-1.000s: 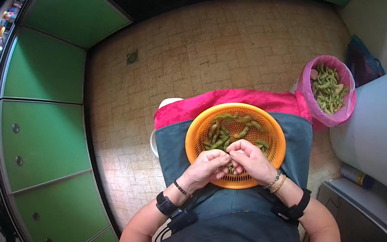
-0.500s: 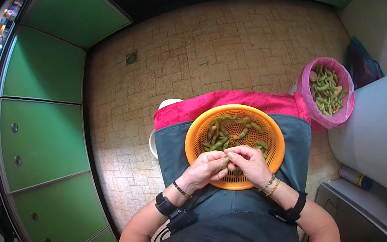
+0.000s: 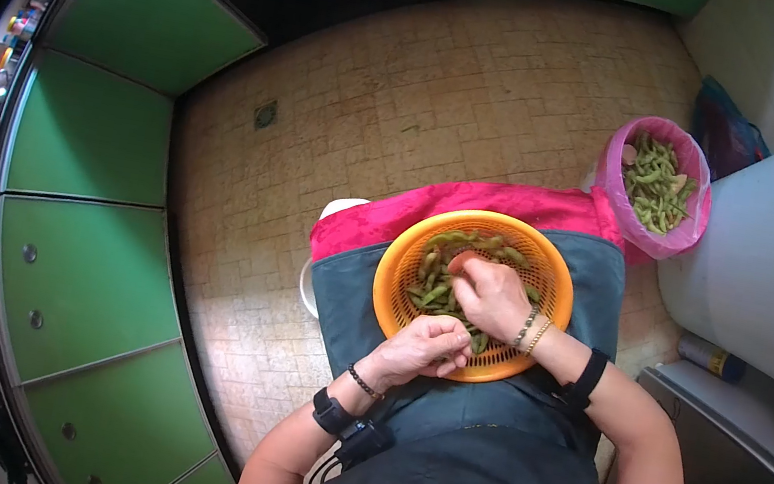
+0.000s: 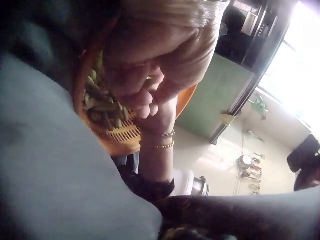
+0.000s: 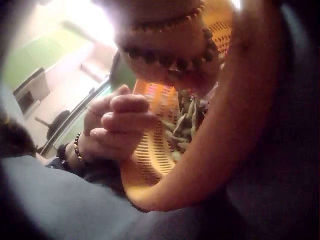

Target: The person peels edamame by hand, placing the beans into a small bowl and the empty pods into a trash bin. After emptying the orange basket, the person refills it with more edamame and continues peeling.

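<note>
Left hand (image 3: 426, 345): fingers curled in, thumb against them, at the near rim of the round orange plastic basket (image 3: 384, 287). Couldn't tell if anything was pinched inside. Right hand (image 3: 497, 300): reached over the basket, fingers pointing down at the green bean pods (image 3: 433, 293); couldn't tell if they gripped one. Pods lay below and around the right fingertips, some just beyond the left ones. Basket sat on the dark blue-grey fabric apron (image 3: 474, 459). Pink-bag-lined bin (image 3: 614, 199), holding more pods, stood well right of both hands' fingers.
</note>
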{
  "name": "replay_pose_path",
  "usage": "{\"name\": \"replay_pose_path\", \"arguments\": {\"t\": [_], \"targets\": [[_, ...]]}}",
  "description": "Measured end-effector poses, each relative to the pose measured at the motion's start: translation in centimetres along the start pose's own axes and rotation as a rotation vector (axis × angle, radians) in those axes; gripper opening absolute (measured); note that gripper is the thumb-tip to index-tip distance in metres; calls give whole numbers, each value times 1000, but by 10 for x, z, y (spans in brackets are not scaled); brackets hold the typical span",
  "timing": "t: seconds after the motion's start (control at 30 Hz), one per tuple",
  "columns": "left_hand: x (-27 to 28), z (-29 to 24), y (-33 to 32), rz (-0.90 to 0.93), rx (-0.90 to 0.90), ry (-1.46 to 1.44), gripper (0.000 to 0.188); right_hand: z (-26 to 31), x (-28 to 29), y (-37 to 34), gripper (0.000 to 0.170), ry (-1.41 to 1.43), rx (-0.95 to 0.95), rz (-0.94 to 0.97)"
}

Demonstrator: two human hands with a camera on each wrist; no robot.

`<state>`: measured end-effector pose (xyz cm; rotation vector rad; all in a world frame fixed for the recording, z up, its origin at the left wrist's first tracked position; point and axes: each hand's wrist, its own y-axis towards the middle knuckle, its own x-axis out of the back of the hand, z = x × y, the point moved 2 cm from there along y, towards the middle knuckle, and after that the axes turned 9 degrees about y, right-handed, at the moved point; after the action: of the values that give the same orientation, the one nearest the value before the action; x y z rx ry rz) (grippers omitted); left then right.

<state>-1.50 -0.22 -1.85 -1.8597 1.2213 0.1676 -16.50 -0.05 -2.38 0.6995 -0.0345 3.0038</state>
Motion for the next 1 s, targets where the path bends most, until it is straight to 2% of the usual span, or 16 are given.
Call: {"name": "replay_pose_path", "arguments": {"t": [0.1,0.13,0.23,0.43,0.6,0.7,0.83,0.93,1.0], "targets": [[-1,0,1,18,0,28,21,-8,-13,1,10,-398,-13,307],[-2,0,0,22,-2,32,20,-8,-15,0,11,-435,51,295],[-2,0,1,24,-9,22,20,-3,-8,-3,10,-426,80,293],[0,-2,2,-66,-18,-68,22,7,23,-18,16,-246,-117,117],[0,-5,5,-139,-2,-172,30,19,34,-28,14,-57,-88,-61],[5,-5,3,-165,-74,-212,33,27,31,-33,11,3,-66,-44],[4,-5,3,-199,-88,-227,23,27,33,-36,13,-16,27,50],[5,-1,6,-148,-68,-218,24,32,46,-34,16,-187,209,111],[4,-1,3,-100,-65,-217,26,31,46,-36,16,-188,232,133]]}}
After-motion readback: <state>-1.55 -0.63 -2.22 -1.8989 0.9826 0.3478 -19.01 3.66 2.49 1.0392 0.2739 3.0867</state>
